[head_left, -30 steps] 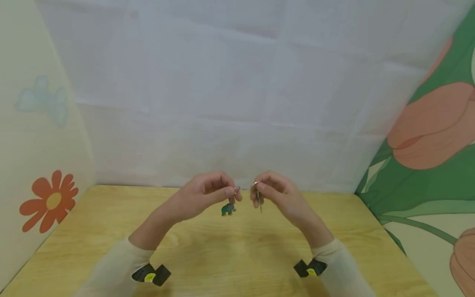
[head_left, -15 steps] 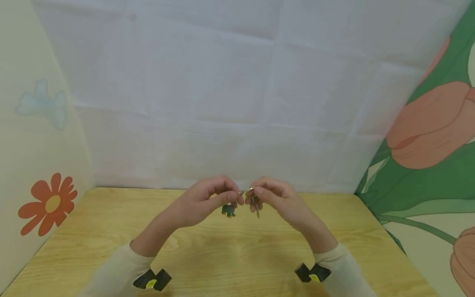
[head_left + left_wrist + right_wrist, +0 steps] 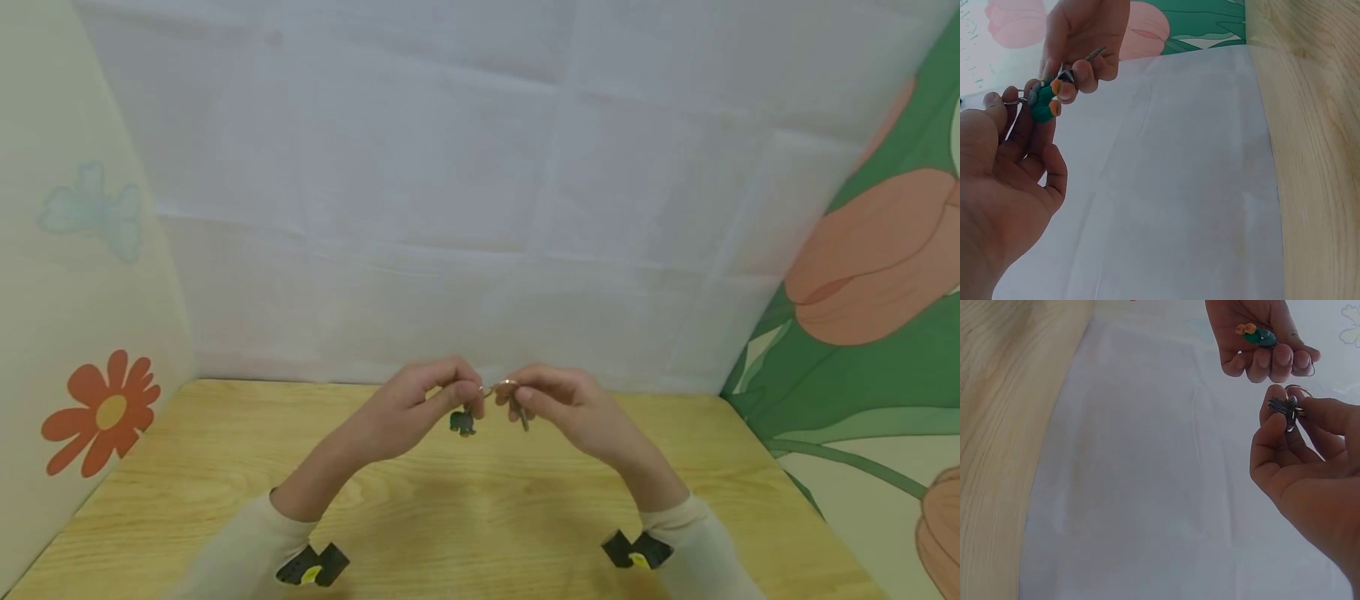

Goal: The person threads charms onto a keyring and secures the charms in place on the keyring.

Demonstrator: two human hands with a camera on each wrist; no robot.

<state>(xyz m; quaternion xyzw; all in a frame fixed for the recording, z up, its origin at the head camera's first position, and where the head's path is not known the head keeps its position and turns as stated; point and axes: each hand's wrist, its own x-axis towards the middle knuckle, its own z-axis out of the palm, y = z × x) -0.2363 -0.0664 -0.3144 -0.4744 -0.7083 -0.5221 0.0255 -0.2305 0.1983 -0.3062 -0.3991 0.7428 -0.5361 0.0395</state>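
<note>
In the head view my left hand (image 3: 408, 410) pinches the small metal fitting of a charm between thumb and forefinger. Below these fingers hangs the green-and-grey charm (image 3: 462, 423), shaped like a small animal; its orange feet show in the left wrist view (image 3: 1043, 105). My right hand (image 3: 570, 406) pinches a metal key ring (image 3: 1299, 389) with its thumb and fingers. Keys (image 3: 1285, 409) hang from that ring against the curled fingers, one pointing down in the head view. The fitting and ring meet or nearly meet; whether they are linked I cannot tell.
Both hands are above a light wooden table (image 3: 480, 517). A creased white cloth (image 3: 420, 183) hangs behind it. Printed panels with a red flower (image 3: 111, 412) and large tulips (image 3: 877, 258) stand at the left and right. Black straps (image 3: 311, 565) with cameras circle both sleeves.
The hands have come together, bringing the key ring up to the charm's fitting. Over the last half second they have shifted only slightly, and the key has tilted a little.
</note>
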